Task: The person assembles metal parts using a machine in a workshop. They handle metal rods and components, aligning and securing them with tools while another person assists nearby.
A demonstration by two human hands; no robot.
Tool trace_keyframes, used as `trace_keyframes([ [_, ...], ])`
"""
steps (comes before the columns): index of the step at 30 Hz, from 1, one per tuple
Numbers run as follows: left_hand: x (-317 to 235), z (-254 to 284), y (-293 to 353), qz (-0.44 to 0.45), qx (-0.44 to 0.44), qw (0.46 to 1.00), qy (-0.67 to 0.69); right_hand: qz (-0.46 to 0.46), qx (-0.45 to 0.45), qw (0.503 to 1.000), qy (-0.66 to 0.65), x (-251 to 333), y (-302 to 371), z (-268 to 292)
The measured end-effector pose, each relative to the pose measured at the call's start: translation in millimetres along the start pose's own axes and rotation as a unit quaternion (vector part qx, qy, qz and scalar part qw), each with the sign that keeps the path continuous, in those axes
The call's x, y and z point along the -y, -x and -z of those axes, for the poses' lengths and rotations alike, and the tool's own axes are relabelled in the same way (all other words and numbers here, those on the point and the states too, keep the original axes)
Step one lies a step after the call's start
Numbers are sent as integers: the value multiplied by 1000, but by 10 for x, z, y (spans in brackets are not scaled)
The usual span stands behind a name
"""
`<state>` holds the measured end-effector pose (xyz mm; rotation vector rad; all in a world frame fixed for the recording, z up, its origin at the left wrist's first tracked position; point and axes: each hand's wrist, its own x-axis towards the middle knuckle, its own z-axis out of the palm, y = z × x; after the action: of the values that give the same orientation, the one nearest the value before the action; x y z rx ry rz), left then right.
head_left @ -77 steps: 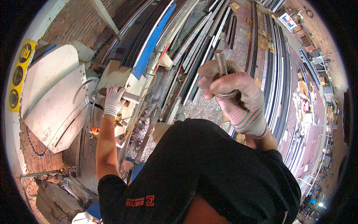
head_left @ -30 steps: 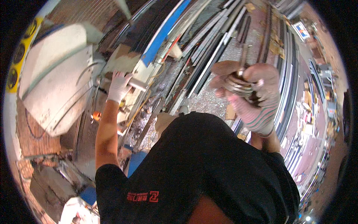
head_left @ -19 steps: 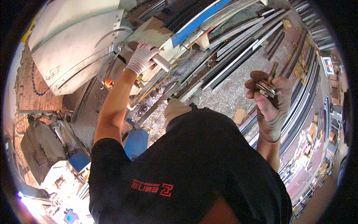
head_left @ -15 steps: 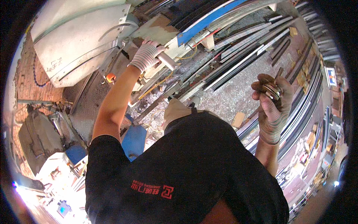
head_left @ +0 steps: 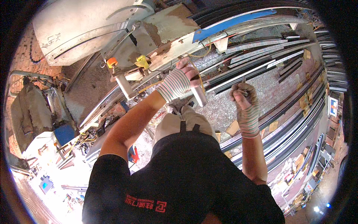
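Observation:
My left hand (head_left: 179, 81), in a striped white glove with bare fingertips, is over the near side of the machine bed. Its fingers curl about the upper end of a grey metal cylinder (head_left: 200, 96), which slants down below them. My right hand (head_left: 246, 108), in a similar soiled glove, is raised to the right, closed on small metal pieces (head_left: 244, 80) that the fingers mostly hide. To the left of my left hand, a second grey cylinder (head_left: 125, 86) stands below an orange knob (head_left: 111, 62), beside a yellow fitting (head_left: 141, 62).
A large pale machine housing (head_left: 85, 30) fills the upper left. The machine bed with a blue strip (head_left: 235, 24) runs to the upper right. Long metal profiles (head_left: 291, 123) lie along the floor at right, over metal shavings (head_left: 231, 108). A dark cloth (head_left: 31, 108) hangs at left.
The view has shifted. My left hand has come nearer my body and to the right, with the grey cylinder still at its fingers. My right hand has moved left, its metal pieces now less visible.

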<state>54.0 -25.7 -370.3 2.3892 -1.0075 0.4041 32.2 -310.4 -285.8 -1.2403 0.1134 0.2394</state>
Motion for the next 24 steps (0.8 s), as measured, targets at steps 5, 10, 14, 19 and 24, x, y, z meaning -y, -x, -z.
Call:
trace_keyframes([
  [5, -38, -218, 249, 12, -4, 1000, 0, -116, -19, 980, 163, -751, -8, 210],
  [10, -176, -343, 470, 69, -33, 997, 1, -241, 59, 949, 193, -1379, -6, 213],
  [14, -206, -565, 664, 130, -33, 991, 13, -244, 214, 898, 297, -1529, -275, 243],
  [19, -191, -1188, 963, 208, -70, 976, 4, -88, 382, 783, 483, -1800, -726, 325],
  [24, -40, -1959, 1457, 293, -100, 951, 16, -140, 455, 700, 532, -2355, -1168, 408],
])
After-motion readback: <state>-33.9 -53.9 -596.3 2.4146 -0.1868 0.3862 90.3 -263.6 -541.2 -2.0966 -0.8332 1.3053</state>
